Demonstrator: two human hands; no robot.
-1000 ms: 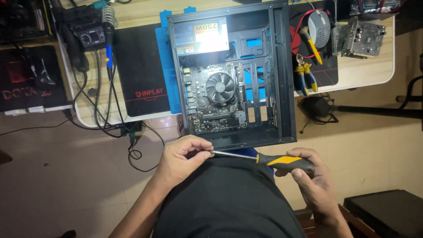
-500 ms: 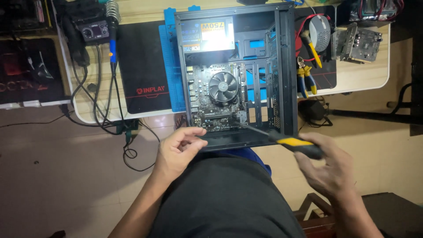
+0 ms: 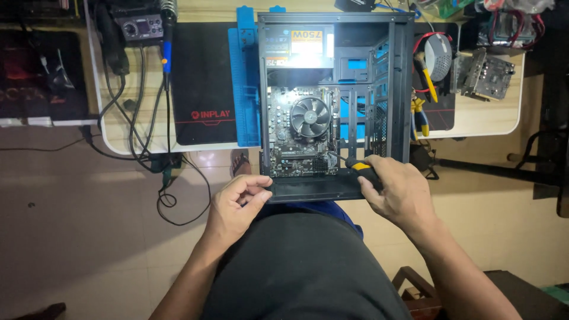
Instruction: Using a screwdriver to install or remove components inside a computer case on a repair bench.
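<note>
The yellow-and-black screwdriver [image 3: 357,168] is clasped firmly in the right hand [image 3: 398,192], its shaft angled far-left toward the motherboard [image 3: 299,139], while the case's near edge [image 3: 308,189] is pinched by the left hand [image 3: 237,204].

A big black mat [image 3: 204,83] lies on the tabletop [image 3: 486,121]. At the far left end of the mat sits a small box with a knob and a little screen [image 3: 139,26]. Black cables [image 3: 142,127] hang down from that box, past the left side of the mat, to the floor [image 3: 71,231]. Well to the right of the mat lie pliers with yellow handles [image 3: 428,80], a round grey part [image 3: 440,56] and a shiny metal part [image 3: 486,74].
</note>
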